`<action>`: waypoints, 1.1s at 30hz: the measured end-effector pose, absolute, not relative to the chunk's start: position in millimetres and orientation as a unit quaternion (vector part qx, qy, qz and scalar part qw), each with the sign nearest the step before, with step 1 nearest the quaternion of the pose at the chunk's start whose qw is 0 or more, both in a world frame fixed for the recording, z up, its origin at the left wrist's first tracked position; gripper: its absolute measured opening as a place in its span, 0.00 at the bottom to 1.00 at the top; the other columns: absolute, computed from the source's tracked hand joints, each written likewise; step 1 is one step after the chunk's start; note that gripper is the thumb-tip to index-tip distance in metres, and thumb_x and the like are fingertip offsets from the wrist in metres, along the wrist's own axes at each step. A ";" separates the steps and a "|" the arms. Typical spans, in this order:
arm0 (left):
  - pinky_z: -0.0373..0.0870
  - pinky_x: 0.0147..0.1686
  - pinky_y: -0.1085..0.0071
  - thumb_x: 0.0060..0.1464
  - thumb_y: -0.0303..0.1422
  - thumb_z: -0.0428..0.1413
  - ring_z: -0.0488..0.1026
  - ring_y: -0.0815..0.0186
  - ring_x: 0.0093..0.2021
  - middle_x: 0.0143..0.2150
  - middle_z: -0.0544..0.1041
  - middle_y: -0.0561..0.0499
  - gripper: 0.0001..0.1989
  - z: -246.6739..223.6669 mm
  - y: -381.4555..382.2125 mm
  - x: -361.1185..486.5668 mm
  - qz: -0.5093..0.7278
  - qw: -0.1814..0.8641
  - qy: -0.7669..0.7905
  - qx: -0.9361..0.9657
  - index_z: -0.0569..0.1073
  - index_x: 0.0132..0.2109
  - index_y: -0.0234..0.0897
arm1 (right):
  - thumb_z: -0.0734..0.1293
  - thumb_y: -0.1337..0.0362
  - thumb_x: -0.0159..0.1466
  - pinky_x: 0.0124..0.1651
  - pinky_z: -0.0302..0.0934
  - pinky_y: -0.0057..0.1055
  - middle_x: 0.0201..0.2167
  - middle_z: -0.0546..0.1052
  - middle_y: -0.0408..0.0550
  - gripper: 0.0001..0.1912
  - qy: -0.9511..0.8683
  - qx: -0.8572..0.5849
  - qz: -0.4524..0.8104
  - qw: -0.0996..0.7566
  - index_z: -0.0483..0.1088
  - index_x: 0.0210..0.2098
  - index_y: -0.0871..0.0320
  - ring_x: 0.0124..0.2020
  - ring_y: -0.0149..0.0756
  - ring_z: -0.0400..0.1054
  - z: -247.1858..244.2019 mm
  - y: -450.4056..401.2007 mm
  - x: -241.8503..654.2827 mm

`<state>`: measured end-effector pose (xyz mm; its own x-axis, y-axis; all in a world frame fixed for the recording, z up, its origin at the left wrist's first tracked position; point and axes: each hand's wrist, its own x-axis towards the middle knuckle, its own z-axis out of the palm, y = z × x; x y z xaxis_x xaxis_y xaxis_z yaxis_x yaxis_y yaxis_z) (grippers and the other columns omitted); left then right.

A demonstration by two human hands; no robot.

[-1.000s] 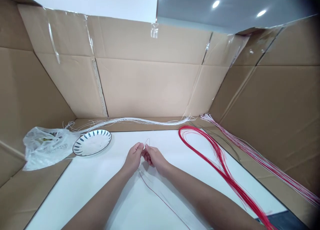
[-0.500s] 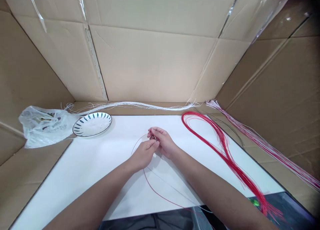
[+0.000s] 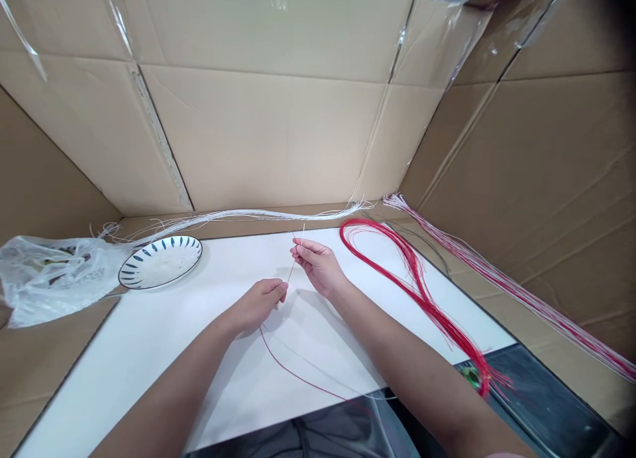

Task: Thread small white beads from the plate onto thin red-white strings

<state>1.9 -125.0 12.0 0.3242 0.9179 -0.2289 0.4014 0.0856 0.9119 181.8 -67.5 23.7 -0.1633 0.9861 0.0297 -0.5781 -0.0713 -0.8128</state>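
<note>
A thin red cord (image 3: 298, 382) and a thin white cord (image 3: 328, 377) run from my left hand down over the table's near edge. My left hand (image 3: 262, 303) pinches the cords between thumb and fingers, just above the white tabletop. Higher and to the right, my right hand (image 3: 317, 262) pinches the same cords near their ends, which poke up past the fingertips, one white and one reddish. Between the two hands a short length is stretched straight. Whether the cords are knotted or twisted there is too small to tell.
On the right of the white table (image 3: 163, 352) lies a looped bundle of red cords (image 3: 422, 299). Pink and white cords (image 3: 497, 272) lie beyond it. A white cord bundle (image 3: 268, 213) runs along the back. At left are a patterned plate (image 3: 161, 264) and plastic bag (image 3: 59, 279). Cardboard walls (image 3: 273, 133) enclose the table.
My hands have moved apart, the left one down and left. The loop of cord between them is now a straight stretch. The camera view has shifted somewhat to the right.
</note>
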 end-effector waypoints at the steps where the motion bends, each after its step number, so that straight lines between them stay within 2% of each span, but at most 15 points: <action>1: 0.74 0.31 0.70 0.69 0.47 0.53 0.72 0.70 0.30 0.34 0.75 0.52 0.19 13.4 -124.4 0.1 0.241 0.525 0.520 0.629 0.75 0.43 0.33 | 0.83 0.61 0.46 0.45 0.67 0.31 0.30 0.82 0.45 0.19 -0.358 -0.284 0.670 0.585 0.82 0.36 0.58 0.33 0.30 0.73 25.8 -68.3 182.6; 5: 0.73 0.33 0.69 0.69 0.46 0.54 0.71 0.70 0.28 0.31 0.75 0.53 0.19 21.9 -124.8 -3.7 0.217 0.556 0.489 0.636 0.75 0.41 0.32 | 0.83 0.59 0.45 0.46 0.66 0.32 0.31 0.83 0.45 0.19 -0.368 -0.278 0.658 0.596 0.82 0.36 0.56 0.34 0.30 0.73 35.1 -71.5 187.7; 8: 0.74 0.37 0.68 0.66 0.45 0.57 0.74 0.68 0.33 0.35 0.78 0.50 0.18 27.3 -126.3 -3.8 0.238 0.564 0.473 0.633 0.78 0.42 0.32 | 0.83 0.59 0.47 0.46 0.65 0.32 0.32 0.83 0.44 0.19 -0.382 -0.274 0.657 0.589 0.82 0.37 0.55 0.34 0.30 0.73 39.0 -73.4 191.1; 12: 0.74 0.46 0.65 0.63 0.46 0.60 0.77 0.64 0.43 0.46 0.81 0.46 0.18 29.2 -125.5 0.5 0.350 0.544 0.466 0.603 0.80 0.48 0.35 | 0.82 0.59 0.48 0.47 0.63 0.32 0.31 0.83 0.44 0.21 -0.417 -0.268 0.666 0.557 0.82 0.41 0.54 0.37 0.32 0.75 34.8 -76.4 188.5; 14: 0.74 0.50 0.62 0.63 0.44 0.60 0.77 0.64 0.44 0.48 0.80 0.46 0.17 27.7 -123.6 3.1 0.415 0.521 0.465 0.583 0.78 0.49 0.35 | 0.82 0.59 0.49 0.48 0.62 0.33 0.32 0.84 0.45 0.21 -0.433 -0.266 0.672 0.538 0.82 0.42 0.54 0.38 0.33 0.75 29.4 -78.0 184.6; 20: 0.77 0.44 0.63 0.62 0.36 0.63 0.76 0.66 0.37 0.41 0.79 0.50 0.11 21.5 -123.8 10.6 0.491 0.480 0.476 0.550 0.76 0.47 0.32 | 0.82 0.59 0.52 0.47 0.64 0.35 0.34 0.85 0.45 0.19 -0.451 -0.262 0.686 0.508 0.81 0.42 0.55 0.35 0.33 0.74 16.4 -80.7 175.9; 27: 0.78 0.40 0.65 0.65 0.37 0.60 0.76 0.67 0.36 0.38 0.78 0.50 0.11 20.5 -127.3 15.1 0.455 0.516 0.486 0.539 0.76 0.45 0.31 | 0.82 0.60 0.49 0.34 0.64 0.34 0.30 0.82 0.43 0.27 -0.446 -0.248 0.702 0.496 0.77 0.47 0.56 0.28 0.33 0.71 17.2 -86.1 171.2; 33: 0.77 0.36 0.69 0.65 0.35 0.60 0.75 0.69 0.33 0.36 0.77 0.52 0.10 22.4 -128.4 15.7 0.433 0.523 0.493 0.545 0.75 0.41 0.31 | 0.81 0.64 0.50 0.38 0.63 0.32 0.29 0.82 0.44 0.29 -0.418 -0.261 0.685 0.537 0.75 0.50 0.57 0.32 0.33 0.72 22.5 -86.8 172.2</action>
